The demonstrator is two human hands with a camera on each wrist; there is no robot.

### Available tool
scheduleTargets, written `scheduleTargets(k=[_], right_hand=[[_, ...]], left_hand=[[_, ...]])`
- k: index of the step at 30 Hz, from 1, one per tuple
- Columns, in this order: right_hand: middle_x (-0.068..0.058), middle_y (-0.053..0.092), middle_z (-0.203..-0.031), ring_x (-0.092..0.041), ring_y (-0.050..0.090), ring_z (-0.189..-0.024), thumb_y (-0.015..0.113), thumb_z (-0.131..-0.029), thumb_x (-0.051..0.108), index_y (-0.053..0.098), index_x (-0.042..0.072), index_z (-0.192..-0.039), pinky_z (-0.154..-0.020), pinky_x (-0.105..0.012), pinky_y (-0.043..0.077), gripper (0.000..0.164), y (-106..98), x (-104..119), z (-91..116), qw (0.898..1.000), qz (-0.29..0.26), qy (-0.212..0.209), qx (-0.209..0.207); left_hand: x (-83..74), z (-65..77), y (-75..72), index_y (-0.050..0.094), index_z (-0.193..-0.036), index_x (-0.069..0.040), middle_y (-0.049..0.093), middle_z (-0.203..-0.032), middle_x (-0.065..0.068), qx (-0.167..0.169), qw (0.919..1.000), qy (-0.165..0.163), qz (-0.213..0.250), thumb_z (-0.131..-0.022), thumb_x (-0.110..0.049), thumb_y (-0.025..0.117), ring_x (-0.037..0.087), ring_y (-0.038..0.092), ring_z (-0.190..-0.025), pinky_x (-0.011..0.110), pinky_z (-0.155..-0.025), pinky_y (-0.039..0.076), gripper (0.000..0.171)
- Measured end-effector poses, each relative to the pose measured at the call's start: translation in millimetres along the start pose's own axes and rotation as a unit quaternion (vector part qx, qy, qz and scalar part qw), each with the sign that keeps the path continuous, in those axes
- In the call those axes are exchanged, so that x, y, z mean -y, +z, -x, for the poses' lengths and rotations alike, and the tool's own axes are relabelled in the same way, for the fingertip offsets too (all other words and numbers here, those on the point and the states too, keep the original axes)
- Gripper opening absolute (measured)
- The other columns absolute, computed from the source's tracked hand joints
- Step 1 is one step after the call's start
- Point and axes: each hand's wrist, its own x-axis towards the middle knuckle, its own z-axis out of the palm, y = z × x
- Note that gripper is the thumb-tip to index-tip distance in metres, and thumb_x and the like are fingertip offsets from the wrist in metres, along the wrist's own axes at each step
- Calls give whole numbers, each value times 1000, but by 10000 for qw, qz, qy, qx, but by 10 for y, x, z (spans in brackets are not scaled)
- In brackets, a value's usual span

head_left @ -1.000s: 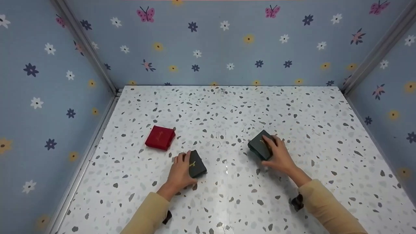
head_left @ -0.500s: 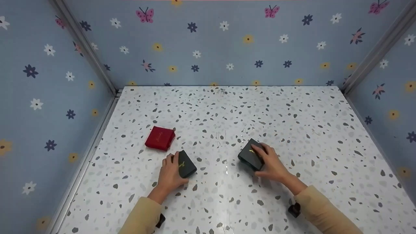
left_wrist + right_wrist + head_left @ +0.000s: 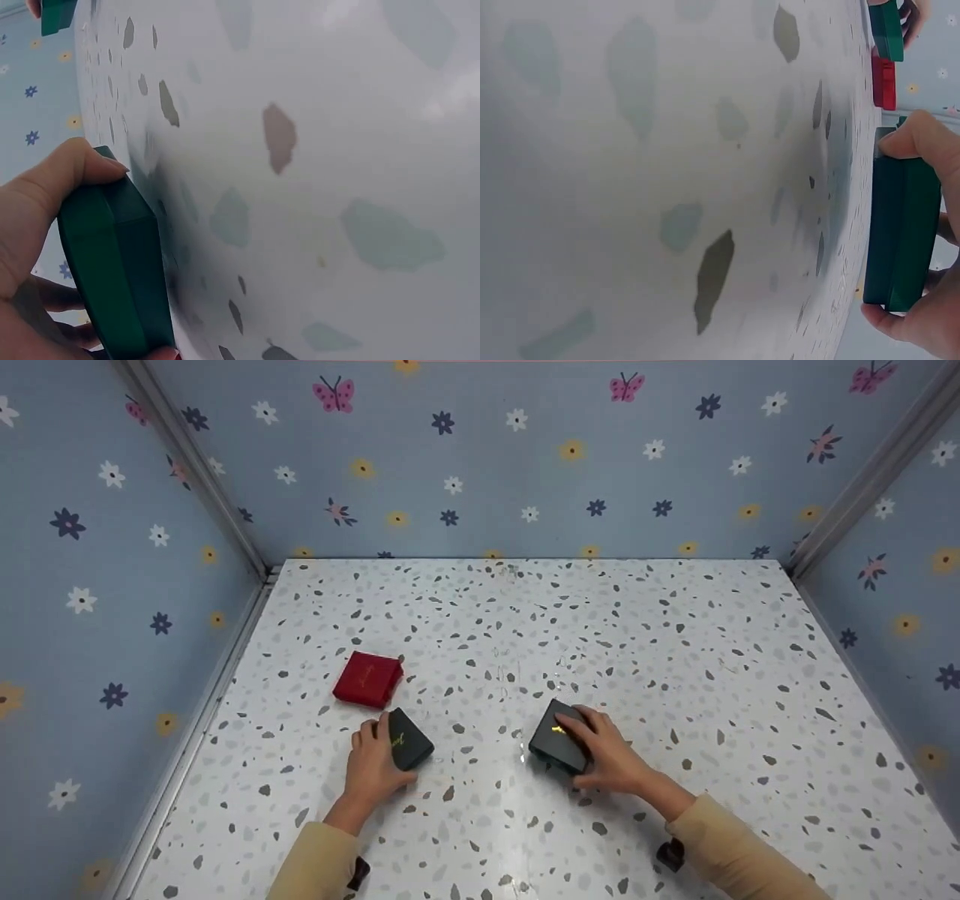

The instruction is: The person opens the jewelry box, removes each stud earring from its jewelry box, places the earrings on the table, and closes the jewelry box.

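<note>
A small dark green box (image 3: 411, 741) with gold lettering on its lid is gripped by my left hand (image 3: 367, 765), thumb on the near side and fingers over the far side. My right hand (image 3: 611, 754) holds a second green box (image 3: 551, 735) of the same kind, also gold-lettered. In the left wrist view, the left box (image 3: 112, 247) sits between thumb and fingertips, close to the tabletop. The right wrist view has the right box (image 3: 904, 232) pinched at its two ends. Whether either box touches the table I cannot tell.
Just beyond the left hand lies a red box (image 3: 367, 679) with faint lettering, on the white speckled table (image 3: 480, 825). Blue flowered panels (image 3: 495, 457) stand at the back and both sides, with metal strips (image 3: 196, 457) at the corners.
Both hands have shifted left with their green boxes, the right one also nearer the person. The left box is now closer to the red box, which has stayed put.
</note>
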Motion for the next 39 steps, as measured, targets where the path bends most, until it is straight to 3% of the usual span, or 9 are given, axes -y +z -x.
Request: scheduleTargets(k=[10,18,29,39], right_hand=[[-16,23,-139,-26,29,-116,78,-53,24,29,21,-139,-84,-44,38,99,88,61,-10,9990,16,-353,292],[-17,22,-139,-28,26,-120,80,-54,32,28,21,-139,-88,-47,36,100,142,77,-21,9954,-105,-678,675],[-14,21,-140,-25,26,-121,79,-55,29,26,23,-140,-90,-44,37,101,164,72,-34,9920,-62,-757,1005],[-11,18,-142,-24,22,-124,77,-55,26,23,27,-140,-94,-45,34,101,168,75,-55,9889,-144,-727,1285]], left_hand=[[141,18,-70,22,-135,5,28,-123,31,103,9987,-474,-135,-57,-28,80,42,32,-107,51,-83,40,103],[247,17,-109,21,-134,8,27,-122,32,-59,9981,-600,-123,-57,-27,78,42,32,-106,52,-81,40,101],[350,-55,-197,17,-134,11,24,-122,34,122,9957,-886,-242,-61,-27,77,45,29,-108,56,-83,38,102],[457,-106,-225,16,-134,12,23,-123,35,177,9953,-904,-315,-62,-27,76,47,29,-108,57,-83,37,101]])
